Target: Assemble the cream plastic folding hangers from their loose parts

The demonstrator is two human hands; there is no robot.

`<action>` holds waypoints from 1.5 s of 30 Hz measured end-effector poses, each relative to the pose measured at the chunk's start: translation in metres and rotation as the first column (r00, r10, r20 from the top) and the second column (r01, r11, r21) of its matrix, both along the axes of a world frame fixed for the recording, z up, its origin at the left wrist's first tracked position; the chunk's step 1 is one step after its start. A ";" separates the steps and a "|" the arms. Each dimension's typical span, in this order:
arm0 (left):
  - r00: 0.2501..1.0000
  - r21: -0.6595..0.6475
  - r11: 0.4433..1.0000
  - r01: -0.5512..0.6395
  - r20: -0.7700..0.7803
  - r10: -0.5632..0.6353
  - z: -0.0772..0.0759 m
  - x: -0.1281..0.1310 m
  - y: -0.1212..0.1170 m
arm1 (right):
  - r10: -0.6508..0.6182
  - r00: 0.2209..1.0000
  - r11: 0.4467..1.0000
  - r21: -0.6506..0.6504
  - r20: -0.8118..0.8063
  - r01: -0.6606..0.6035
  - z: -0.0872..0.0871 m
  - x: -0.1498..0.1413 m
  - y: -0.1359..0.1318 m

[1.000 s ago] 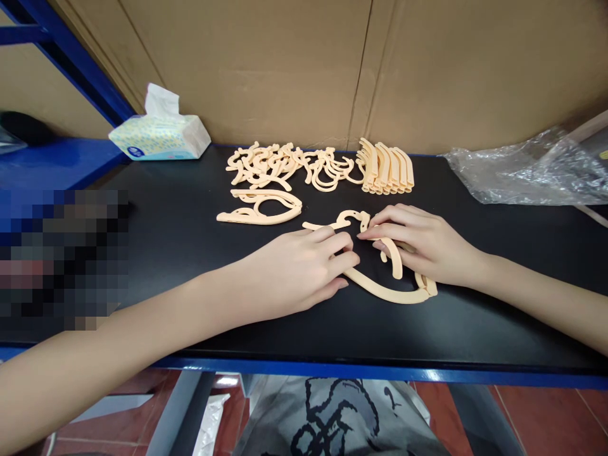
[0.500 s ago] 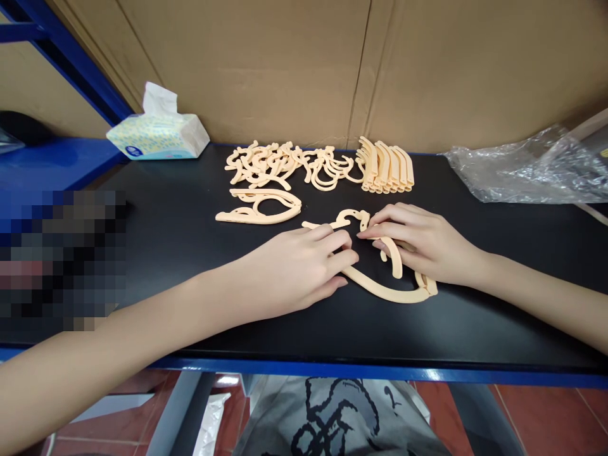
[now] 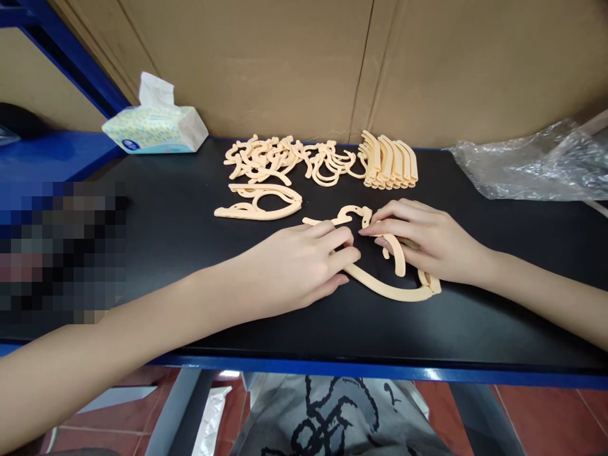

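Note:
Both hands are over cream plastic folding-hanger parts near the middle of the black table. My left hand [image 3: 316, 266] is closed, its fingers curled over the end of a long curved hanger arm [image 3: 392, 290]. That arm bends up on the right to a joint beneath my right hand [image 3: 422, 240]. My right hand is closed on a shorter curved hanger piece [image 3: 396, 253], which hangs down from under its fingers. Just beyond the fingertips lies a hanger hook [image 3: 354, 212]. How the pieces meet under the fingers is hidden.
A folded hanger [image 3: 266, 215] lies left of the hands. Behind it are a heap of loose hooks [image 3: 266, 158] and a stack of curved arms [image 3: 392, 161]. A tissue pack [image 3: 156, 130] stands back left, a clear plastic bag [image 3: 527, 164] back right. Cardboard [image 3: 266, 63] walls the rear.
The view has tilted slightly downward. Both hands keep nearly the same place and grip on the hanger pieces.

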State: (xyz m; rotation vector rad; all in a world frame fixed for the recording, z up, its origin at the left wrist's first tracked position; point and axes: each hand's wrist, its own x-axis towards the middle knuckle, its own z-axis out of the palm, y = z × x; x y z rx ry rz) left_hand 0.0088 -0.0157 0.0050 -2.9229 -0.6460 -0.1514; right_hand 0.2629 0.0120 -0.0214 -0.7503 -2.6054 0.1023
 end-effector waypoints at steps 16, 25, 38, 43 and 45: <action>1.000 -0.005 1.000 -0.008 -0.002 0.008 -0.001 -0.001 -0.001 | -0.014 1.000 1.000 -0.006 -0.008 0.014 0.000 -0.001 0.000; 1.000 -0.001 1.000 0.002 0.013 -0.002 0.000 -0.001 -0.001 | -0.015 1.000 1.000 -0.012 0.005 0.015 0.000 0.000 0.000; 1.000 0.009 1.000 0.006 0.015 -0.006 0.002 -0.001 -0.001 | -0.028 1.000 0.999 -0.017 -0.006 0.027 -0.001 -0.001 0.000; 1.000 0.001 1.000 0.003 0.015 -0.003 0.001 -0.001 -0.001 | -0.022 1.000 1.000 -0.008 0.000 0.022 -0.001 0.000 0.000; 1.000 0.000 1.000 0.002 0.013 -0.002 0.001 -0.001 -0.001 | -0.019 1.000 1.000 -0.005 0.002 0.019 -0.001 0.000 0.000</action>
